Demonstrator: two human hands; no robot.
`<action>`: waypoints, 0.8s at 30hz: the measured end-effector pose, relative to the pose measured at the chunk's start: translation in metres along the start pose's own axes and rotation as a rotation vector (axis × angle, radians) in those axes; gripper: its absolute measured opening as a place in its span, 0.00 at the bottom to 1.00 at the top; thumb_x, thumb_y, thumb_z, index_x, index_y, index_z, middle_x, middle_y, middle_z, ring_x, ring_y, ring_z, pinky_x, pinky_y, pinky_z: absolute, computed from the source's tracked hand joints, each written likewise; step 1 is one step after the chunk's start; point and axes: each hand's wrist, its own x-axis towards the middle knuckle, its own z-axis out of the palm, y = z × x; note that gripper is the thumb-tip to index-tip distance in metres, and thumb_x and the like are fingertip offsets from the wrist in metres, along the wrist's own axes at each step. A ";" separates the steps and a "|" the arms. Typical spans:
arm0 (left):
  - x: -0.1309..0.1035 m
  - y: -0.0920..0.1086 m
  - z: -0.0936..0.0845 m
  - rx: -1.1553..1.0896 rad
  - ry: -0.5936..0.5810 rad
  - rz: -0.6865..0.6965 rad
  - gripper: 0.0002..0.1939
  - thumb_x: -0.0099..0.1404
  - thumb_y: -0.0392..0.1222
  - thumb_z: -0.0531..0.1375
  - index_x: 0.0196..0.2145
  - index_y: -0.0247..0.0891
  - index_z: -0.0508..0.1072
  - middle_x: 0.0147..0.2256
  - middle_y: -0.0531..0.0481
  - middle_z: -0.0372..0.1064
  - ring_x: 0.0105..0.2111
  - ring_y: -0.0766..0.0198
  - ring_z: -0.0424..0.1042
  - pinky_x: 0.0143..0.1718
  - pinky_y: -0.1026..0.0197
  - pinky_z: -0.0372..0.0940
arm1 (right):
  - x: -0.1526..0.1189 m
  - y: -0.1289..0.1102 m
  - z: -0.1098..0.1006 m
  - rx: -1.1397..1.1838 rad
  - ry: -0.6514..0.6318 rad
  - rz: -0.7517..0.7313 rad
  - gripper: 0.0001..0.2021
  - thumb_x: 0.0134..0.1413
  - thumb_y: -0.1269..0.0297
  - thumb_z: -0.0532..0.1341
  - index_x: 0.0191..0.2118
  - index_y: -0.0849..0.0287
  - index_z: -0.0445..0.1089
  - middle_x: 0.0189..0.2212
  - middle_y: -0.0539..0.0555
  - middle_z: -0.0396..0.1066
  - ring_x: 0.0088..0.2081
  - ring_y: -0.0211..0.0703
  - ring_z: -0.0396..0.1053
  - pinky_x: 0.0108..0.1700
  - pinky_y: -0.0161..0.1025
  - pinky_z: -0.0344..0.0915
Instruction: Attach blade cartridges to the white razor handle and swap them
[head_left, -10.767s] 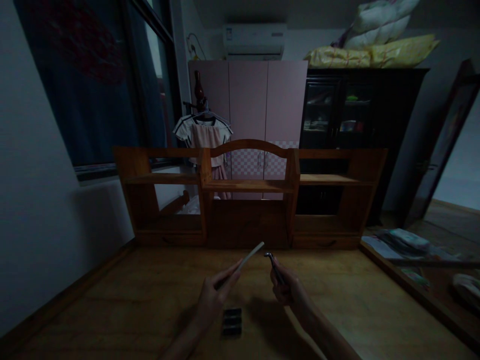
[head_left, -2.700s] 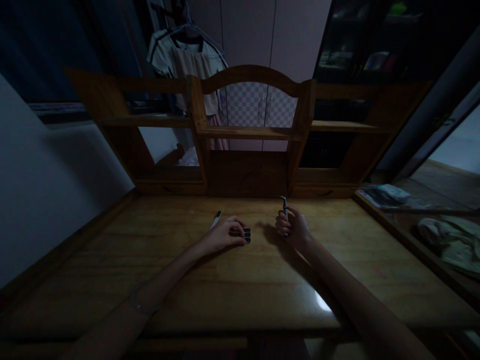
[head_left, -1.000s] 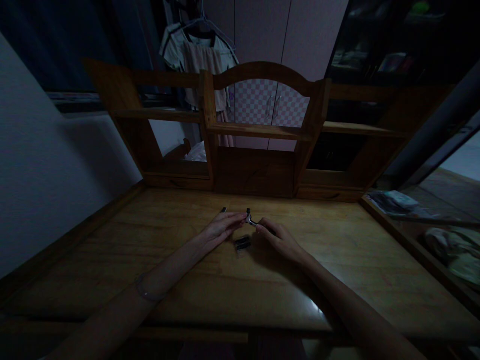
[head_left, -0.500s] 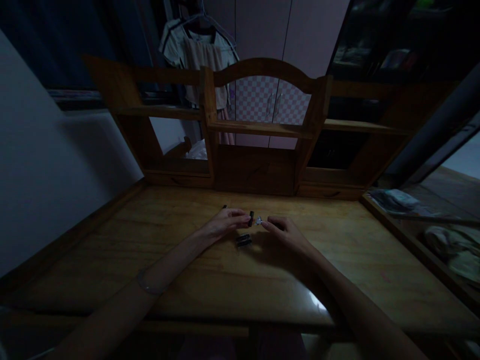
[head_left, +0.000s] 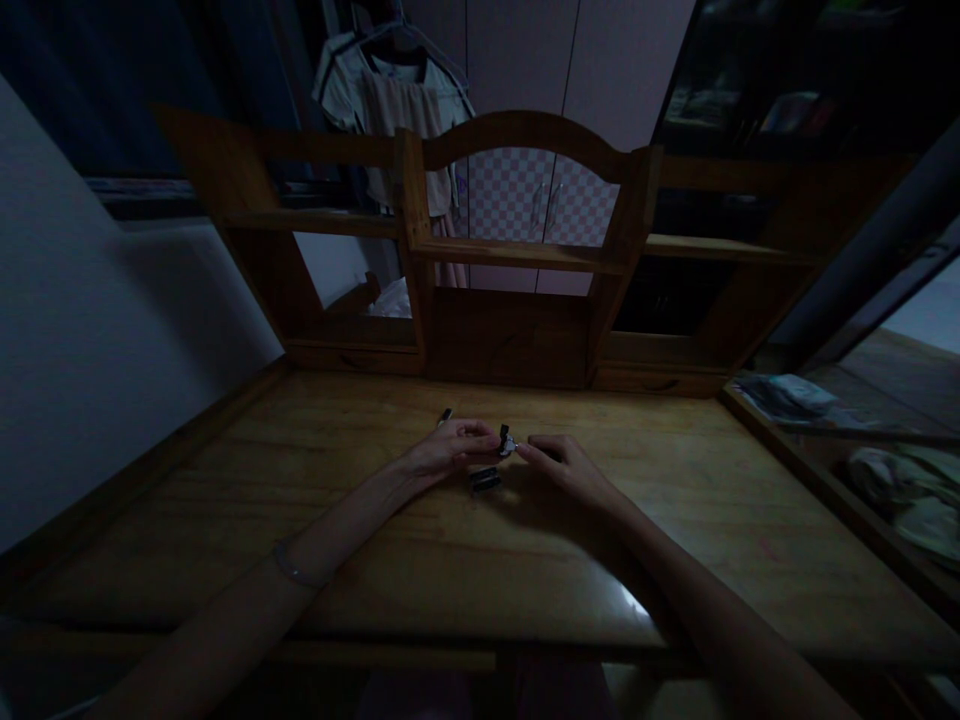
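Observation:
My left hand is closed, pinching a small black oblong piece upright between thumb and fingertips. Opposite it, my right hand is closed on a small shiny silver-white piece, which meets the black piece or overlaps its front; I cannot tell whether they are joined. Just below the left fingers, a few small black pieces lie close together on the wooden desk. Behind the left hand, a small dark stick-like thing is partly hidden. The room is dim, and fine details are unclear.
A wooden shelf unit with small drawers stands along the desk's back edge. At the right, a low wooden ledge borders the desk, with papers and cloth beyond it. A white wall rises on the left.
My right hand has moved slightly left, bringing the silver piece from a small gap away up against the black piece. The left hand stays nearly in place.

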 end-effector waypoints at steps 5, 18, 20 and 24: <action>0.001 -0.003 -0.001 -0.037 -0.022 -0.026 0.13 0.51 0.41 0.69 0.29 0.31 0.72 0.35 0.46 0.73 0.37 0.64 0.72 0.44 0.60 0.66 | 0.000 -0.003 0.000 -0.001 -0.011 0.015 0.21 0.59 0.49 0.53 0.25 0.61 0.65 0.21 0.47 0.56 0.24 0.35 0.52 0.26 0.34 0.48; 0.001 -0.004 0.000 0.008 -0.029 0.006 0.21 0.49 0.41 0.70 0.41 0.32 0.76 0.39 0.43 0.74 0.36 0.63 0.74 0.43 0.60 0.66 | -0.001 -0.003 0.001 0.024 -0.013 -0.001 0.21 0.60 0.48 0.52 0.29 0.62 0.69 0.22 0.48 0.58 0.25 0.36 0.53 0.27 0.34 0.48; 0.003 -0.006 -0.001 0.033 -0.022 0.012 0.18 0.49 0.41 0.70 0.39 0.32 0.77 0.39 0.43 0.75 0.36 0.63 0.74 0.43 0.60 0.65 | 0.000 -0.002 0.000 0.020 -0.017 -0.001 0.21 0.60 0.48 0.52 0.28 0.62 0.68 0.22 0.48 0.57 0.24 0.35 0.52 0.27 0.34 0.48; 0.004 -0.007 -0.003 0.048 -0.028 0.023 0.16 0.49 0.41 0.70 0.37 0.34 0.77 0.36 0.45 0.75 0.35 0.64 0.73 0.42 0.60 0.65 | -0.001 -0.001 0.000 0.032 -0.036 -0.007 0.21 0.59 0.48 0.52 0.27 0.62 0.68 0.22 0.48 0.57 0.25 0.36 0.53 0.27 0.34 0.49</action>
